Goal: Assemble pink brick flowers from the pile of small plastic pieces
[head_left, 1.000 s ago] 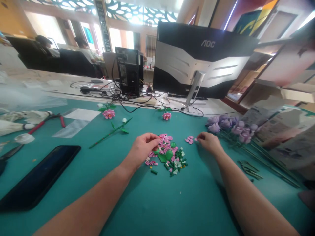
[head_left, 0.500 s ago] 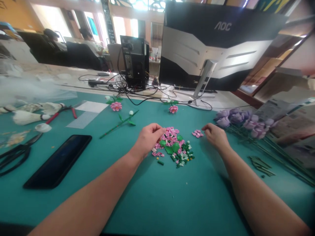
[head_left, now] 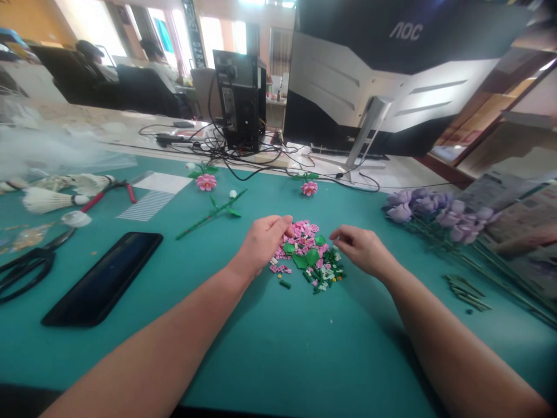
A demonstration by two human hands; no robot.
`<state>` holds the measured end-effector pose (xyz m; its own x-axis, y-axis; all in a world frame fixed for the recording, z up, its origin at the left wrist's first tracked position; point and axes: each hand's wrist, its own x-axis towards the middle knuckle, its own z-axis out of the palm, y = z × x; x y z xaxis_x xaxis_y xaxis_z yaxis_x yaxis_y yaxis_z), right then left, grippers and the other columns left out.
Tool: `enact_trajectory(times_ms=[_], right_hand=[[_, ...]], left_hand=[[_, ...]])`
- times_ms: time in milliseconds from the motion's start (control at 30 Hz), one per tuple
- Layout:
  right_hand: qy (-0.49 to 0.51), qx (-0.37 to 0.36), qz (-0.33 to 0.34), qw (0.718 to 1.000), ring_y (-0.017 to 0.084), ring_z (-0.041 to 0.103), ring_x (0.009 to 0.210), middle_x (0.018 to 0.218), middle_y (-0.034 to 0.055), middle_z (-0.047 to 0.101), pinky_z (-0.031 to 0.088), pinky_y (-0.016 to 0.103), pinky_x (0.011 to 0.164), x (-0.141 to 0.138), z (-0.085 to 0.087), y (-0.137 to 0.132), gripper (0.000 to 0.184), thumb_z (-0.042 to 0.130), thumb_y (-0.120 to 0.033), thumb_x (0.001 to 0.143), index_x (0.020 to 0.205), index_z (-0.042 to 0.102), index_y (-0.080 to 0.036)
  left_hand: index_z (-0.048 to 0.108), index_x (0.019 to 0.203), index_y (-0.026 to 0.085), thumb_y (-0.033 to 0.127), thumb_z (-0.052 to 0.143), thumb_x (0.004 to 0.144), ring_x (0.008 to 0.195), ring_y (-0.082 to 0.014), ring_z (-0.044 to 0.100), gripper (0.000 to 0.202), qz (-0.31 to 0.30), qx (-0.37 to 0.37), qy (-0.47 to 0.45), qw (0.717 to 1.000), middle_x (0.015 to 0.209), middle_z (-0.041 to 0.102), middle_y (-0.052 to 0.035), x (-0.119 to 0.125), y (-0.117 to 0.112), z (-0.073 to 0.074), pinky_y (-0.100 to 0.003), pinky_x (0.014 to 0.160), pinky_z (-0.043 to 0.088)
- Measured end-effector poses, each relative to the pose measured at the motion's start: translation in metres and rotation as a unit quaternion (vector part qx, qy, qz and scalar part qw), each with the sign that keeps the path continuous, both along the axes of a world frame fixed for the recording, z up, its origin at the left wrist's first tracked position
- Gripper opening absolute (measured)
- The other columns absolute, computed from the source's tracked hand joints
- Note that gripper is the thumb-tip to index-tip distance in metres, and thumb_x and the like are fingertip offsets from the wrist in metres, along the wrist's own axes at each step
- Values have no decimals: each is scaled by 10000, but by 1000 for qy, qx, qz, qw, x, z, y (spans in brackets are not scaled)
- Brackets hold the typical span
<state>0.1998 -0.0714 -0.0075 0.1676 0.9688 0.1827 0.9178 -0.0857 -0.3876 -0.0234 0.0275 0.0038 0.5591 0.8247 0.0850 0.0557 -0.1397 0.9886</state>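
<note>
A heap of small building-brick pieces [head_left: 306, 232], pink, green and white, lies in the middle of the green mat. My left hand [head_left: 266, 241] is at the heap's upper left edge, thumb and fingers pinched together; whatever is between the tips is too small to make out. Just right of the heap is my right hand [head_left: 363, 247], its fingers bent and the thumb apart from them, with nothing visible between. Several large green leaf pieces [head_left: 300, 261] lie on the heap. A loose dark green piece [head_left: 285, 284] sits at its lower left.
Behind lie a green brick stem [head_left: 211, 215] and two pink brick flowers [head_left: 206, 182] [head_left: 309, 188]. At left are a phone [head_left: 104, 278], scissors [head_left: 32, 264], pliers [head_left: 98, 200] and shuttlecocks [head_left: 50, 199]. Purple flowers [head_left: 435, 209] and green sticks [head_left: 466, 292] are at right; a monitor [head_left: 391, 81] stands behind.
My right hand has moved left to the heap's edge, and its thumb and fingers have parted. The small pink cluster beside it no longer shows. My left hand stays almost in place.
</note>
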Motion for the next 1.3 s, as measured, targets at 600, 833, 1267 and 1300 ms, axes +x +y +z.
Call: enact_trajectory(times_ms=[600,833,1267,1300], right_hand=[[-4,-10,112,994,152,542,727,769,17,590,405,262,658,-17,-16,4,62,591,-163,786,752,619,-206],[41,13,63,997,141,538,647,709,-5,615,383,252,594,-23,-1,1,73,551,-230,830,762,569,-215],[103,158,156,970,170,605,816,879,29,664,462,293,736,-51,5,-10,93,519,-239,894,850,601,-234],[104,161,159,969,172,606,825,885,30,665,464,296,743,-52,5,-10,88,523,-241,892,850,600,-234]], left_hand=[[630,956,151,316,579,799,591,-101,498,234,-31,-42,5,999,714,602,-23,3,-5,1,-231,548,412],[648,849,145,361,594,784,555,-89,480,232,-54,-43,28,997,729,614,-25,3,-8,2,-229,537,416],[653,677,148,478,550,807,473,-94,460,369,-138,-53,76,986,567,579,-16,7,-15,-3,-217,440,359],[653,684,148,480,567,796,479,-92,461,361,-140,-54,73,986,579,583,-16,7,-15,-4,-215,440,354]])
